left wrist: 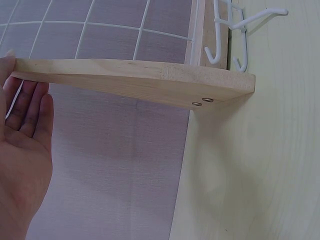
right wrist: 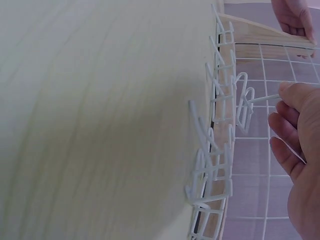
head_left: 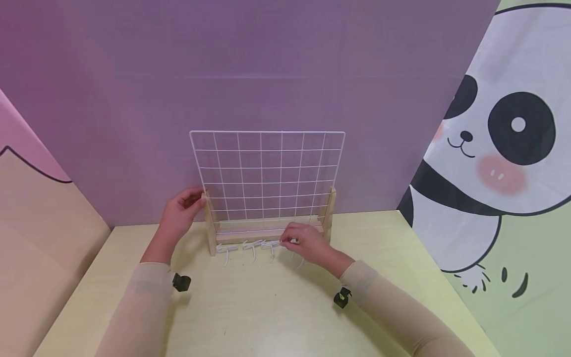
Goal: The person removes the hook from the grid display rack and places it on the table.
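Observation:
A white wire grid panel (head_left: 280, 183) stands tilted back in a wooden stand, whose left side piece (left wrist: 135, 75) shows two screw heads. My left hand (head_left: 177, 214) holds the upper end of that side piece, thumb on one face and fingers on the other. In the right wrist view, my right hand (right wrist: 310, 130) pinches the prong of a white wire hook (right wrist: 262, 98) between thumb and fingertips. That hook is in front of the lower grid; whether it touches the wires I cannot tell. Several more white hooks (head_left: 269, 244) lie along the stand's front edge, prongs toward me.
The stand sits at the back of a pale wood-grain table (head_left: 250, 307), near a purple backdrop (head_left: 267, 64). A panda picture (head_left: 490, 148) covers the right side wall. A small black device (head_left: 181, 282) is worn at my left wrist, another (head_left: 342, 297) at the right.

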Action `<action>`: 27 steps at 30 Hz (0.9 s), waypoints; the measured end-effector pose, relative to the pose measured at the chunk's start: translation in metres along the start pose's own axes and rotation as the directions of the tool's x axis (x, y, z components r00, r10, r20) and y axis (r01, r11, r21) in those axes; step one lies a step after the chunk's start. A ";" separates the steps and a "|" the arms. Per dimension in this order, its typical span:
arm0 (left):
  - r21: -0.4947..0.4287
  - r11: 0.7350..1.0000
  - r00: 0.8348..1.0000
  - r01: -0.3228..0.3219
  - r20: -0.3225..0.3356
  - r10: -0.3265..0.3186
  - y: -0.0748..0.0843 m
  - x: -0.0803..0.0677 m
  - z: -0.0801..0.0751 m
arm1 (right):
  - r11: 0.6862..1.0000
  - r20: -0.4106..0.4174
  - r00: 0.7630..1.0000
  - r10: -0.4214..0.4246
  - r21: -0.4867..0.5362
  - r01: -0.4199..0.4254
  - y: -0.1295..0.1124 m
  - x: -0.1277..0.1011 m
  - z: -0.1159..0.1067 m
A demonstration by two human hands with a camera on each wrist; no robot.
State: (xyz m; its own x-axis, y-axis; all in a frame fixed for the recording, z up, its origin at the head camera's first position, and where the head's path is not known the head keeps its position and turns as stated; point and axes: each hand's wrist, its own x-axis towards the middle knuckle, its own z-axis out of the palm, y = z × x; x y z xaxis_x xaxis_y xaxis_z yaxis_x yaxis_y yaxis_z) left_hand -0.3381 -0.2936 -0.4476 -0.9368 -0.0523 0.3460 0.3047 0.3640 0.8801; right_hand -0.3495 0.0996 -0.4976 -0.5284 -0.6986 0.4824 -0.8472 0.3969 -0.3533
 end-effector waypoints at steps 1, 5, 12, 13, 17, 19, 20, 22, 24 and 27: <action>0.000 1.000 1.000 -0.001 -0.001 0.001 0.000 0.000 0.000 | 1.000 0.011 1.000 0.004 -0.005 -0.004 0.000 0.000 0.000; 0.002 1.000 1.000 -0.012 -0.004 0.012 0.001 -0.001 0.001 | 1.000 0.040 0.999 0.008 -0.016 -0.008 0.001 -0.002 0.001; -0.002 1.000 1.000 -0.007 -0.011 0.007 0.001 -0.002 0.001 | 1.000 0.054 0.998 0.012 -0.021 -0.011 0.009 -0.004 0.007; -0.004 1.000 1.000 -0.008 -0.011 0.008 0.002 -0.002 0.001 | 1.000 0.060 0.998 0.019 -0.018 -0.018 0.009 -0.004 0.007; -0.014 1.000 1.000 -0.004 -0.011 0.004 0.000 -0.001 0.001 | 0.998 0.092 0.994 0.056 -0.015 -0.054 0.010 -0.006 0.010; -0.013 1.000 1.000 0.007 -0.009 -0.007 0.000 -0.001 0.001 | 0.998 0.105 0.992 0.069 -0.016 -0.067 0.010 -0.006 0.010; -0.013 1.000 1.000 0.013 -0.009 -0.013 -0.001 -0.001 0.001 | 0.997 0.107 0.992 0.071 -0.016 -0.070 0.010 -0.007 0.010; -0.014 1.000 1.000 0.025 -0.007 -0.025 0.000 -0.001 0.000 | 0.997 0.112 0.991 0.074 -0.006 -0.074 0.010 -0.007 0.010; -0.015 0.999 1.000 0.031 -0.005 -0.031 -0.001 -0.001 0.000 | 0.997 0.117 0.990 0.073 0.006 -0.074 0.009 -0.007 0.010; -0.010 0.999 0.999 0.036 -0.004 -0.036 0.000 -0.001 0.001 | 0.997 0.131 0.989 0.074 0.025 -0.078 0.009 -0.006 0.009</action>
State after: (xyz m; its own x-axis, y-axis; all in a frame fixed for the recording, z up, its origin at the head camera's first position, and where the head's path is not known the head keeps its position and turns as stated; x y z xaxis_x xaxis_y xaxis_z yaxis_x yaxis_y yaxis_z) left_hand -0.3370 -0.2928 -0.4480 -0.9463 -0.0694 0.3159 0.2729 0.3527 0.8950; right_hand -0.3531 0.1020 -0.5112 -0.5779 -0.7392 0.3460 -0.8019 0.4353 -0.4093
